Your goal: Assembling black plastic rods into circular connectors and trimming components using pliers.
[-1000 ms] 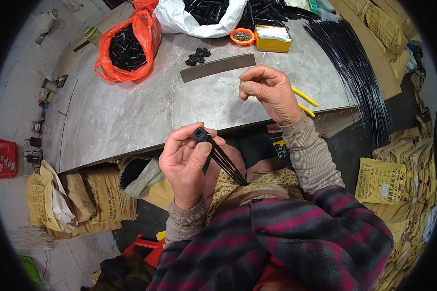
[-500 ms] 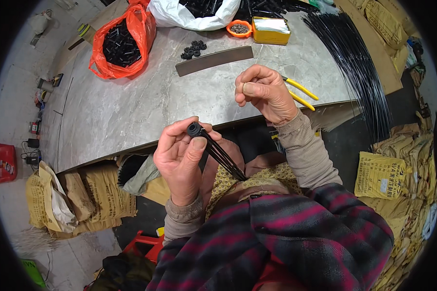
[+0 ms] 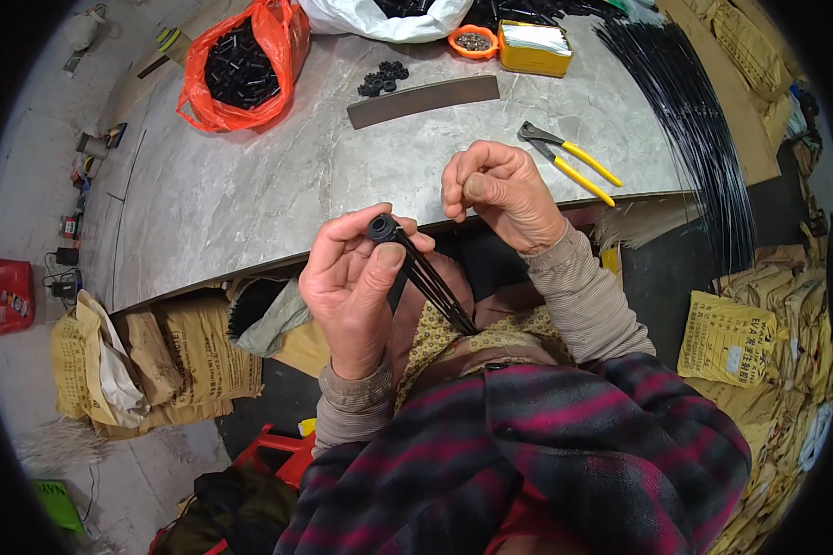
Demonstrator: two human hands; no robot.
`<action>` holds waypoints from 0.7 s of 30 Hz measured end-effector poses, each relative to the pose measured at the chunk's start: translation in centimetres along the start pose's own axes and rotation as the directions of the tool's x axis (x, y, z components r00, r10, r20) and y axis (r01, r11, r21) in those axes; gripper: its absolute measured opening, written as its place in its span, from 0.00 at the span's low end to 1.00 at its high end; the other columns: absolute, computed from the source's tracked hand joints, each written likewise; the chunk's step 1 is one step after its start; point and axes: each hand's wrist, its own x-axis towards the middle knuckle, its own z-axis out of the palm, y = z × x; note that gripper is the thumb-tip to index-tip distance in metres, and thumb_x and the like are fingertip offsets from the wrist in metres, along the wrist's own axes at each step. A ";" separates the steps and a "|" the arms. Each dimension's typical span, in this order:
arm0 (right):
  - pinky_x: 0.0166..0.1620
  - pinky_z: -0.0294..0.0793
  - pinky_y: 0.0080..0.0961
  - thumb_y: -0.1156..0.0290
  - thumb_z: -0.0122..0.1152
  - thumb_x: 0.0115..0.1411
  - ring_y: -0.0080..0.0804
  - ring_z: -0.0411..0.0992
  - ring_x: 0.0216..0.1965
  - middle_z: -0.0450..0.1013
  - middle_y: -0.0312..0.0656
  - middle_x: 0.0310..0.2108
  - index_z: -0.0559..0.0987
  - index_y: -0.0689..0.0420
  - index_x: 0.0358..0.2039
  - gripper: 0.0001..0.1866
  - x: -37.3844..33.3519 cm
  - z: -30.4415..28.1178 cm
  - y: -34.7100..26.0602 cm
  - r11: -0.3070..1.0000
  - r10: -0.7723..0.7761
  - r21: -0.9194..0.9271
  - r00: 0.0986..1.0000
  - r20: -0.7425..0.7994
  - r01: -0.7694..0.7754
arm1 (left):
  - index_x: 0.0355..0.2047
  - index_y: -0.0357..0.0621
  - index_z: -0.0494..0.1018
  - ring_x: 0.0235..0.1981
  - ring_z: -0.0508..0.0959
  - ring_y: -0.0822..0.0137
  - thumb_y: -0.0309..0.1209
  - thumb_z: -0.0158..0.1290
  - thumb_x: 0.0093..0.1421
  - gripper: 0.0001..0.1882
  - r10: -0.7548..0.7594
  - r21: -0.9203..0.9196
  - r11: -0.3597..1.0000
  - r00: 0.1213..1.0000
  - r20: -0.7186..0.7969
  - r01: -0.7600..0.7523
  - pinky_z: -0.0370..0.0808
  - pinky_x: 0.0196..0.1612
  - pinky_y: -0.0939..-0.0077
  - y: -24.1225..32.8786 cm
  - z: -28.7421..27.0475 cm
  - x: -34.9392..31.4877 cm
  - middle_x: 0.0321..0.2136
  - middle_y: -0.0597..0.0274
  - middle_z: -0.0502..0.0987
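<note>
Seemingly steadying, the left hand (image 3: pixel 354 285) clamps a black, ring-topped bundle of thin strands (image 3: pixel 428 281); the right hand (image 3: pixel 506 199), fingertips together, would need careful aim.

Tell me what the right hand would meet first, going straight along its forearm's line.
Likely the long, flat, dark strip ahead of the right hand, though its height is unclear.

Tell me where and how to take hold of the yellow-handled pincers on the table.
Best, I'd judge, by both yellow handles, from the near right with the right hand, closing over them from above. They lie spread on the table, ends close to its near edge, while the black head points away to the left.
</note>
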 end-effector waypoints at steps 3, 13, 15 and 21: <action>0.35 0.76 0.20 0.65 0.65 0.64 0.26 0.75 0.33 0.75 0.42 0.34 0.76 0.58 0.34 0.10 -0.4 1.2 0.2 1.000 0.009 -0.023 1.000 -0.015 -0.009 | 0.51 0.27 0.69 0.39 0.81 0.60 0.20 0.58 0.62 0.18 0.001 -0.044 0.999 1.000 -0.011 -0.001 0.78 0.48 0.67 -0.2 0.1 0.0 0.39 0.48 0.78; 0.39 0.74 0.18 0.75 0.62 0.64 0.21 0.72 0.37 0.71 0.41 0.40 0.77 0.62 0.38 0.05 -1.1 5.6 1.9 0.903 -0.371 -0.236 0.929 -0.001 0.360 | 0.50 0.27 0.70 0.40 0.78 0.68 0.19 0.57 0.62 0.17 0.052 -0.052 0.997 0.998 0.048 -0.050 0.76 0.48 0.73 -0.3 -0.2 0.3 0.39 0.56 0.76; 0.41 0.74 0.17 0.80 0.63 0.63 0.20 0.73 0.38 0.70 0.41 0.43 0.78 0.64 0.39 0.05 -1.2 6.1 2.2 0.915 -0.368 -0.183 0.930 -0.011 0.360 | 0.50 0.27 0.70 0.40 0.77 0.70 0.19 0.58 0.61 0.17 0.056 -0.017 0.998 0.998 0.029 -0.055 0.74 0.48 0.76 -0.4 -0.5 0.3 0.39 0.59 0.75; 0.43 0.74 0.17 0.82 0.64 0.60 0.20 0.72 0.40 0.70 0.40 0.43 0.79 0.62 0.38 0.06 -1.2 6.6 2.5 0.885 -0.405 -0.261 0.914 -0.026 0.385 | 0.49 0.28 0.72 0.41 0.74 0.75 0.18 0.60 0.60 0.17 0.094 -0.019 0.995 0.995 0.036 -0.093 0.71 0.48 0.81 -0.2 -0.4 0.3 0.39 0.64 0.72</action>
